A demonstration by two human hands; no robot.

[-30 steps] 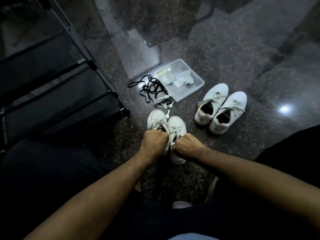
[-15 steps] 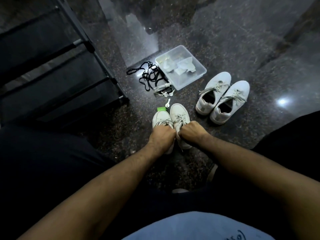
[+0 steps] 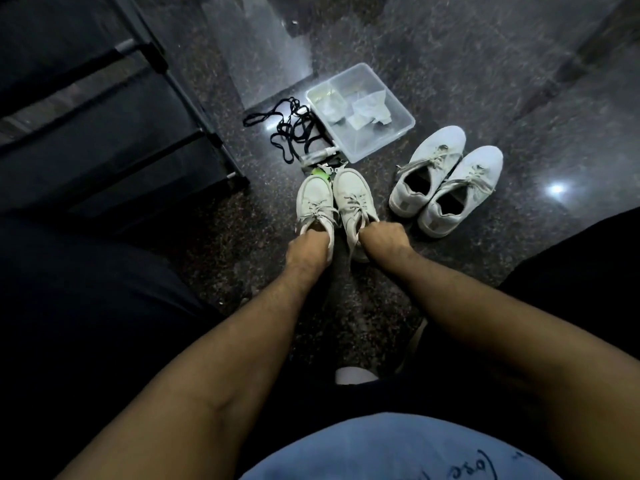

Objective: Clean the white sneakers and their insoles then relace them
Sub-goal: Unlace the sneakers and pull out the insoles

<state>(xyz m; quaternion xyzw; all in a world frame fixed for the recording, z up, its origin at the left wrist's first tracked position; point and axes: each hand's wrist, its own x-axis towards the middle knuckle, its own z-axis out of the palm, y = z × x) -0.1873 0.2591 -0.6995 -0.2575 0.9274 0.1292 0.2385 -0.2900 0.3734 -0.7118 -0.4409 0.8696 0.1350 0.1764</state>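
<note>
Two white laced sneakers stand side by side on the dark floor in front of me, toes pointing away. My left hand [image 3: 307,249] grips the heel opening of the left sneaker [image 3: 314,202]. My right hand [image 3: 381,240] grips the heel opening of the right sneaker [image 3: 353,199]. My fingers are tucked into the shoes and hidden. A second pair of white sneakers [image 3: 446,181] with loose laces lies to the right, untouched.
A clear plastic box [image 3: 367,136] holding white cloths sits behind the shoes. Black cord [image 3: 291,133] is coiled left of it, with keys and a green tag [image 3: 320,173] at the sneaker toes. A dark rack [image 3: 104,116] stands at the left. My legs flank the floor space.
Both hands pushed the held pair of sneakers forward, away from me, up to the keys and green tag. The camera tilted down, showing more of my shirt.
</note>
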